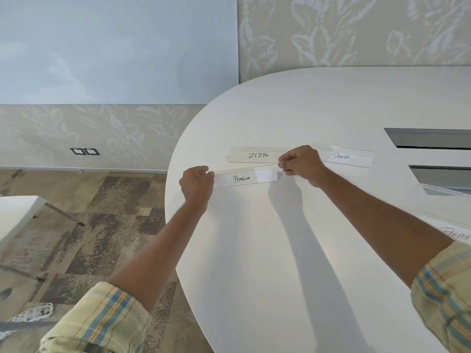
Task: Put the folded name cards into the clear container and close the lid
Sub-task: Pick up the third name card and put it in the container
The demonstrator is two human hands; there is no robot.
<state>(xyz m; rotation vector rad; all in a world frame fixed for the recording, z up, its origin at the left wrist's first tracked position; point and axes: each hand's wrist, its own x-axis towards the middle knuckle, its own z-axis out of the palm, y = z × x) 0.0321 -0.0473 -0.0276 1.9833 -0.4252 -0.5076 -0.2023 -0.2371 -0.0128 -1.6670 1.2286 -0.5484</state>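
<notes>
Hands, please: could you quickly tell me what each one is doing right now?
Left hand: closed, pinching the left end of the PENGUIN card.
Right hand: closed, pinching that card's right end.

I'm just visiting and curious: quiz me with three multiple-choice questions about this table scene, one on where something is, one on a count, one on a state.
1. Where does the ZEBRA card lie relative to the PENGUIN card?
A. Farther from the person
B. Nearer the person
C. Under it

2. How many cards with writing show on the white table?
A. Two
B. Four
C. Six

3. How is the PENGUIN card held?
A. Untouched
B. Left hand only
C. Pinched at both ends

Answers:
1. A, it sits just beyond PENGUIN.
2. B: ZEBRA, PENGUIN, PANDA card and a cut-off card at the right edge.
3. C, the left hand and right hand each grip an end.
</notes>
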